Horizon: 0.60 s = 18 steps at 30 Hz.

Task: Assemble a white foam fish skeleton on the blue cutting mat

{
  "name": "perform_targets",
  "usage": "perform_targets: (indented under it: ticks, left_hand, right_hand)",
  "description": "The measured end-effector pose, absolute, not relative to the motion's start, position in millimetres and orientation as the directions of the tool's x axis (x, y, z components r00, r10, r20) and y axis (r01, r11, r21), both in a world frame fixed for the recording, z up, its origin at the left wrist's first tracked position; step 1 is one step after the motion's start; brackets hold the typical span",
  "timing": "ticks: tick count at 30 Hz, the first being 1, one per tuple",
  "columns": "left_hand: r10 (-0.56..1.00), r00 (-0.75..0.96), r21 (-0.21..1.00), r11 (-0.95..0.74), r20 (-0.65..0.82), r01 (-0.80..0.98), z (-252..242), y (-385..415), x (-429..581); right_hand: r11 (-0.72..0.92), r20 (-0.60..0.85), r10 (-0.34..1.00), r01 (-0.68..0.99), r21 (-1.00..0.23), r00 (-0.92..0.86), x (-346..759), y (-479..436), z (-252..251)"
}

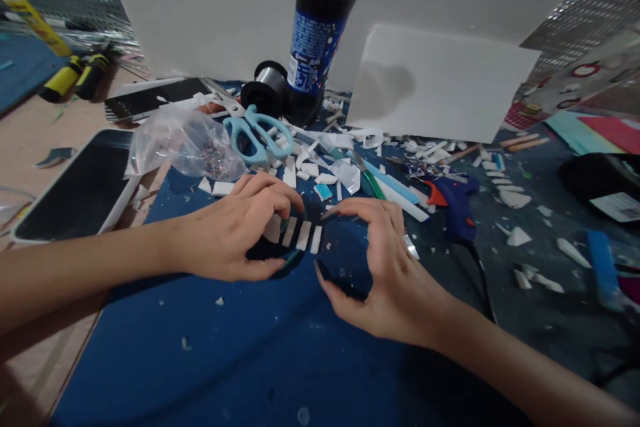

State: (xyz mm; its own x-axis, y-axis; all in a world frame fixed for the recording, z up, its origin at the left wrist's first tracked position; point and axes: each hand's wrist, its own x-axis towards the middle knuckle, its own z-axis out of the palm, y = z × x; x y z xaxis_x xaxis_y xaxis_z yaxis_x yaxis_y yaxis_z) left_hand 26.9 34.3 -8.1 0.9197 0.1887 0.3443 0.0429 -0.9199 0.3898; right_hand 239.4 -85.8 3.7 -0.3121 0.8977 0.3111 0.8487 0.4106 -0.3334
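Note:
Several short white strips [303,235] lie side by side in a row on a dark blue mat [240,353]. My left hand [240,230] curves around the left end of the row, thumb below and fingers above, spread apart. Its fingers partly cover the leftmost white piece [273,229]; whether they touch it I cannot tell. Right of the row, my right hand [387,273] forms an open C, thumb and fingertips apart with nothing between them. Just beyond the hands lie a small light-blue piece [323,192] and a green-handled tool [371,181].
Behind the hands stand a dark drink bottle [313,47], a spool [267,87], blue-handled scissors [257,137] and a plastic bag [183,147]. A phone [75,187] lies left. A glue gun [456,203] with a cord and white scraps [514,197] lie right. White boards [440,83] rise behind.

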Motion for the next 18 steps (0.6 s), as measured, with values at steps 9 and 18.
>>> perform_targets:
  ticks: [9, 18]
  left_hand:
    - [0.182, 0.918, 0.382, -0.924, 0.352, 0.037, -8.5, 34.4, 26.8]
    - [0.153, 0.917, 0.387, -0.922, 0.369, -0.002, -9.0, 35.9, 28.0]
  right_hand:
    - [0.380, 0.308, 0.912, 0.836, -0.396, -0.269, 238.5, -83.3, -1.7]
    - [0.391, 0.298, 0.911, 0.828, -0.402, -0.285, 240.3, -84.3, -1.7]
